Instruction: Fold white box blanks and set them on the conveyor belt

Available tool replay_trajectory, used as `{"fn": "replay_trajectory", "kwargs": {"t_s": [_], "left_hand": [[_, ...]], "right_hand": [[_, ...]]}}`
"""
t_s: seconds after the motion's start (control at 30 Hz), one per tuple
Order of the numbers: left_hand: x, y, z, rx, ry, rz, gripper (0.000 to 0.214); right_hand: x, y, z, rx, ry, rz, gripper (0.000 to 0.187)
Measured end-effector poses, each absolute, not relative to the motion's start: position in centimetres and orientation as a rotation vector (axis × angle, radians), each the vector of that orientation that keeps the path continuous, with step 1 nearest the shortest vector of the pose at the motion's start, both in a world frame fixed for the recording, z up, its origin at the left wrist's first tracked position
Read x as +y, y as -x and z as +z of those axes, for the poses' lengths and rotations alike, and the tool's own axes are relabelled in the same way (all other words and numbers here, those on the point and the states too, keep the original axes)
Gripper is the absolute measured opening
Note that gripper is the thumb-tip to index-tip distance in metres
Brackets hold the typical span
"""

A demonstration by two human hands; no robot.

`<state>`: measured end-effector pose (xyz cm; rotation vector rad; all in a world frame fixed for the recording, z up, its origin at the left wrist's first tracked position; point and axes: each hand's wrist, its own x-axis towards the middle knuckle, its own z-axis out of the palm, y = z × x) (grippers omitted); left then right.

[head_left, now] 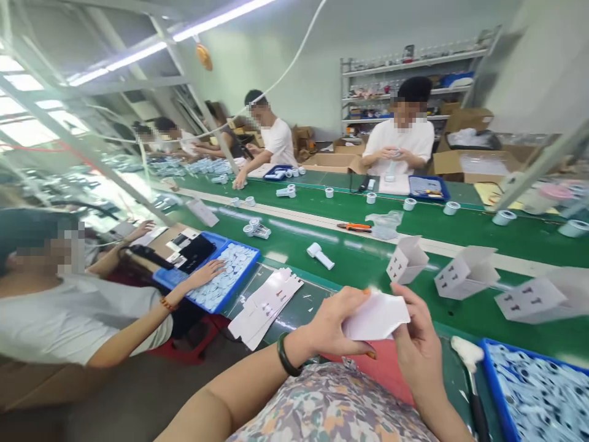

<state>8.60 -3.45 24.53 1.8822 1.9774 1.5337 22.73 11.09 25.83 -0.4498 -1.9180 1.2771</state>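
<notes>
White card (375,316), green conveyor belt (363,273), blue tray (494,383)

Bright, even light from overhead tube lights (138,67) and glowing ceiling panels (27,116). Long white glare along the green belt (294,230). Only faint shadows beneath the hands (350,325). Heavy fisheye bending toward the edges, slight overall softness, faces pixelated.

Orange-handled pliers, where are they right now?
In the head view, the orange-handled pliers lie on the green assembly belt, just left of a clear plastic bag.
</notes>
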Motion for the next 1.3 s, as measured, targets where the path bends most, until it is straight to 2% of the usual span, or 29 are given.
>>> {"fn": "replay_trajectory", "kwargs": {"t_s": [0.2, 0.33, 0.4, 0.5, 0.53, 0.67, 0.83, 0.97, 1.2, 1.3], "left_hand": [[-3.0, -8.4, 24.5, 2.088, -2.066, 1.396, 0.077], [-3.4, -8.1, 24.5, 2.075, -1.959, 1.646, 0.063], [-3.7, -8.1, 24.6, 2.018, -1.742, 1.851, 0.058], [-3.9, -8.4, 25.2, 1.864, -1.407, 2.03, 0.057], [-3.9, -8.5, 25.4, 1.793, -1.326, 2.052, 0.058], [-3.5, -9.5, 26.6, 1.368, -0.902, 2.064, 0.066], [-2.7, -10.5, 28.4, 1.123, -0.384, 2.004, 0.044], [-2.4, -11.0, 29.2, 1.11, -0.321, 1.906, 0.06], [-1.4, -11.9, 28.0, 1.322, -0.407, 1.888, 0.043], [-1.7, -11.8, 27.6, 1.317, -0.403, 1.896, 0.044]], "right_hand": [[10.6, -21.9, 25.4, -1.972, 0.496, 1.302, 0.031], [10.0, -21.5, 26.4, -1.951, 0.436, 1.394, 0.037], [10.0, -21.1, 26.6, -1.905, 0.278, 1.546, 0.051], [10.4, -20.6, 26.2, -1.918, 0.064, 1.733, 0.089], [10.6, -20.4, 25.9, -1.948, 0.039, 1.754, 0.095], [11.7, -20.5, 25.0, -2.06, 0.06, 1.58, 0.088], [12.5, -21.6, 25.4, -2.279, 0.021, 1.201, 0.085], [12.6, -22.3, 25.4, -2.345, -0.011, 1.078, 0.086], [12.4, -22.9, 25.0, -2.382, 0.005, 1.037, 0.087], [12.5, -22.8, 25.0, -2.388, -0.04, 1.008, 0.087]]}}
